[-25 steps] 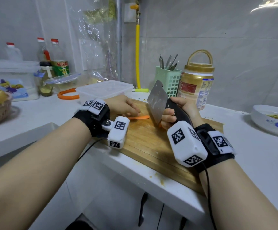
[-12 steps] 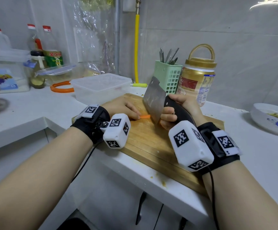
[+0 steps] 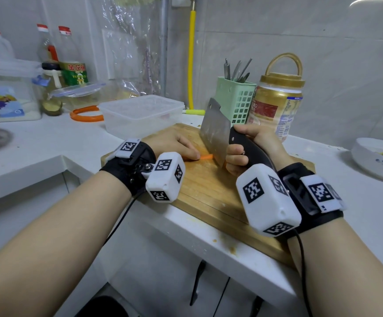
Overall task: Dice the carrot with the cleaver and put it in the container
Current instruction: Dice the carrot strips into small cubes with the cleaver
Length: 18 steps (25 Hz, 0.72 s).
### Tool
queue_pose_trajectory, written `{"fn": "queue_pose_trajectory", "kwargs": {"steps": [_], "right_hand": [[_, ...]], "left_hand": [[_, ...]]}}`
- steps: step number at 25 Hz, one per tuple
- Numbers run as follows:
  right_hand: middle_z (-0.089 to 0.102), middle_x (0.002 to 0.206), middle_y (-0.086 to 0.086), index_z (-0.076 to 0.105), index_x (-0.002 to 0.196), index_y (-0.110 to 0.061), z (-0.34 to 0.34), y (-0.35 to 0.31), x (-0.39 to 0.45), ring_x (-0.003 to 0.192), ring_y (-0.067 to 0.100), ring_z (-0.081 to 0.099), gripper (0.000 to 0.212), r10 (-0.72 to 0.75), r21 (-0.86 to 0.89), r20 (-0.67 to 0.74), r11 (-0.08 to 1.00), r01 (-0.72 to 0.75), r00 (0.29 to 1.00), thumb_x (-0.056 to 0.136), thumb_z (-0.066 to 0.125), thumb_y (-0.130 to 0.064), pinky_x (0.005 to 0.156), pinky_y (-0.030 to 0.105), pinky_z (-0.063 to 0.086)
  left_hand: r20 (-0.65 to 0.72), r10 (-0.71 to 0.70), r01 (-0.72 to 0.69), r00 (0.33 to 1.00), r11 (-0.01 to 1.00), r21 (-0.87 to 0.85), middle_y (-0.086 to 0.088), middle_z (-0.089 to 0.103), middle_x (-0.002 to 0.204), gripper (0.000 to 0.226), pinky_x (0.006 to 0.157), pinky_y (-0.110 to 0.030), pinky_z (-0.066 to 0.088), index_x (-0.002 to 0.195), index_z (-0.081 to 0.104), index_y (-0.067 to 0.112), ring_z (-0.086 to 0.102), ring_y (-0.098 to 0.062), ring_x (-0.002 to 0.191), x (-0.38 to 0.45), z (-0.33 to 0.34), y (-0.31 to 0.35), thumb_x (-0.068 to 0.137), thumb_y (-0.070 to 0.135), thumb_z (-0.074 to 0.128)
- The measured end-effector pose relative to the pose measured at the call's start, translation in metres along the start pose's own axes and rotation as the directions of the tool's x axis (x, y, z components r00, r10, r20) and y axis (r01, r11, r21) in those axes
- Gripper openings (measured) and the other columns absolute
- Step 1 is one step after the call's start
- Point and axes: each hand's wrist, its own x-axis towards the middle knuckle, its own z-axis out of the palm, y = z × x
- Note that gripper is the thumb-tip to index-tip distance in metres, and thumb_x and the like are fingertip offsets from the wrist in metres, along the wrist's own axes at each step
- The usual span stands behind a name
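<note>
Two hands are working over a wooden cutting board (image 3: 208,193) that is lying on a white tabletop (image 3: 48,143). The left hand (image 3: 170,145) is resting palm down on the board, its fingertips pressing on the near end of a thin orange strip of carrot (image 3: 206,156), apparently to be keeping it from sliding under the blade. How much carrot is lying beneath the hand cannot be told. The right hand (image 3: 252,147) is wrapping its fingers tightly around the black handle of a cleaver (image 3: 215,131), close up against the blade, a grip that is likely giving better control. The broad steel blade is standing nearly upright, its edge meeting the carrot strip just beside the left fingertips, so the cut seems to be taking a short piece off the free end. A little orange is showing on the far side of the blade, behind the right fingers.

A clear plastic container (image 3: 142,113) is sitting open just beyond the board's far left corner, within easy reach for receiving the diced pieces; no carrot is visible inside it. Judging by this, the dicing is under way and the transfer is not yet begun.
</note>
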Motion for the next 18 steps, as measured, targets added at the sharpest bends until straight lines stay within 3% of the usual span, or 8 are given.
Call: {"fn": "queue_pose_trajectory", "kwargs": {"steps": [4, 11, 18], "right_hand": [[0.038, 0.044, 0.003, 0.043, 0.075, -0.010, 0.0046, -0.0003, 0.0024, 0.030, 0.015, 0.034, 0.032, 0.013, -0.081, -0.039, 0.997, -0.016, 0.999, 0.097, 0.039, -0.032, 0.052, 0.027, 0.018], [0.037, 0.045, 0.002, 0.041, 0.075, -0.011, 0.0033, 0.0014, 0.0055, 0.030, 0.015, 0.034, 0.031, 0.038, -0.093, -0.032, 0.995, -0.041, 0.999, 0.097, 0.039, -0.033, 0.052, 0.027, 0.017], [0.037, 0.043, 0.000, 0.033, 0.081, -0.016, -0.0037, -0.0002, 0.0031, 0.031, 0.013, 0.035, 0.024, -0.030, -0.031, -0.033, 0.999, 0.029, 0.999, 0.096, 0.044, -0.031, 0.045, 0.022, 0.025]], "left_hand": [[0.002, 0.001, -0.001, 1.000, 1.000, 0.006, 0.014, 0.075, 0.088, 0.008, 0.098, -0.027, 0.046, 0.083, 0.080, 0.026, 0.065, -0.005, 0.098, 0.0012, -0.0002, -0.0017, 0.077, 0.030, 0.080], [0.000, -0.006, 0.006, 1.000, 0.999, 0.046, 0.012, 0.074, 0.096, 0.008, 0.106, -0.039, 0.043, 0.081, 0.079, 0.034, 0.063, -0.009, 0.106, 0.0038, -0.0009, -0.0045, 0.074, 0.038, 0.081], [0.015, 0.015, -0.016, 1.000, 1.000, 0.019, 0.021, 0.073, 0.092, 0.002, 0.107, -0.030, 0.041, 0.081, 0.079, 0.030, 0.063, 0.000, 0.102, 0.0021, -0.0012, -0.0018, 0.080, 0.029, 0.078]]}}
